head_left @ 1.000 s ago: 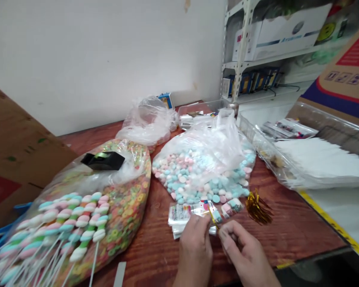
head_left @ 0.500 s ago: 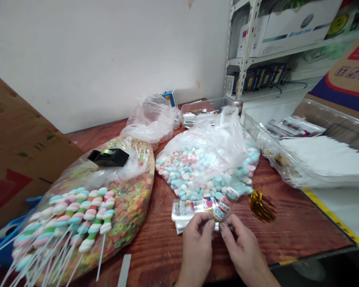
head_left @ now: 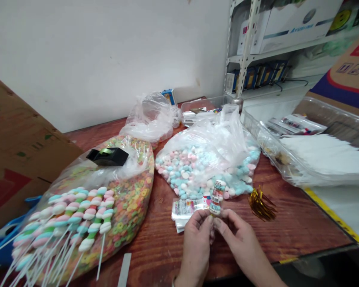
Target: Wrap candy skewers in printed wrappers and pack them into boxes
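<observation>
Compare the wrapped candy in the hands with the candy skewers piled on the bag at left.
The wrapped candy is in clear printed film; the candy skewers show no such printed wrapping.
The wrapped candy is nearly upright, the left hand and right hand at its lower end; the candy skewers lie heaped.
White sticks show on the candy skewers, none on the wrapped candy.
Both show pastel pieces in a row.
</observation>
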The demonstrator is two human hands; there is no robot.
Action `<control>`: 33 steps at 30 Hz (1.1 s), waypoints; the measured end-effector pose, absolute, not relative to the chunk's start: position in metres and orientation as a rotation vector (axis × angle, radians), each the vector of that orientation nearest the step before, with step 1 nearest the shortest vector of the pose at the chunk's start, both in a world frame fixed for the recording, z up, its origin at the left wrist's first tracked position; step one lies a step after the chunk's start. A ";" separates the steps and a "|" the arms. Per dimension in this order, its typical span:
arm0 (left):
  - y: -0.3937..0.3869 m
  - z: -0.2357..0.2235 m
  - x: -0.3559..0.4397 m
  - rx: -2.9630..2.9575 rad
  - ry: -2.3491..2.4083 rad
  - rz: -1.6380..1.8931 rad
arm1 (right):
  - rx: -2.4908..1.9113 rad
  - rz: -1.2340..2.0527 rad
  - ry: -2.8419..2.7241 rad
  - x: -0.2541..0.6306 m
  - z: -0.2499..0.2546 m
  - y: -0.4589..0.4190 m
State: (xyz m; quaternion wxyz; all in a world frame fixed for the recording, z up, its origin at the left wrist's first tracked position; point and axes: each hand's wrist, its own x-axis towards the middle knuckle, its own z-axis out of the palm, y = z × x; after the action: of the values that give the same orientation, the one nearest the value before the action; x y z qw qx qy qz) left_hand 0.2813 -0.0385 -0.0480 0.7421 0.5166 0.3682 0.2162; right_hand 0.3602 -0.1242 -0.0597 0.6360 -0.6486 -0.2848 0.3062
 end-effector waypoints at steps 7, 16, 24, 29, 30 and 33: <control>-0.032 -0.056 0.270 2.147 0.547 0.743 | -1.486 0.652 -0.594 0.365 -0.066 -0.124; -0.035 -0.046 0.273 1.506 0.729 0.515 | -1.393 0.712 -0.591 0.362 -0.060 -0.120; -0.020 0.005 0.249 1.810 0.270 0.429 | -1.517 0.656 -0.939 0.370 -0.014 -0.151; -0.022 0.011 0.236 2.219 0.219 0.463 | -1.640 0.498 -1.172 0.370 0.013 -0.170; -0.023 0.011 0.236 2.247 0.247 0.474 | -1.630 0.474 -1.211 0.369 0.014 -0.171; -0.027 0.013 0.235 2.133 0.254 0.460 | -1.568 0.462 -1.286 0.364 0.003 -0.175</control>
State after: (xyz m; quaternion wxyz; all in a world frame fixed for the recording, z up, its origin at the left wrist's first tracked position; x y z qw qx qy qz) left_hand 0.2352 -0.0269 0.0131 0.4551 0.8646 0.1029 0.1866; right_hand 0.3638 -0.1745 0.0032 0.5061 -0.6502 -0.5333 0.1914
